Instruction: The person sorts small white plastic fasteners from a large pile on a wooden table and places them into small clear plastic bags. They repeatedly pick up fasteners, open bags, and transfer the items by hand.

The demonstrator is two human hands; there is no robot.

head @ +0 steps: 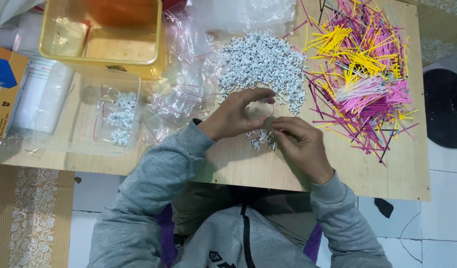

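My left hand [236,113] and my right hand [300,144] meet over the middle of a wooden table [387,173]. Between their fingertips runs a thin pink cable tie [272,112] bent into a loop, and both hands pinch it. A few small white plastic clips [260,139] hang or lie just under the fingers. Behind the hands lies a big heap of the same white clips [262,64]. To the right spreads a pile of pink, yellow and white cable ties [362,69].
A clear plastic tray [79,111] at the left holds several strung white clips. A yellow tub [102,37] stands behind it, crumpled clear bags [181,84] lie beside it, and an orange box [2,94] sits at the far left.
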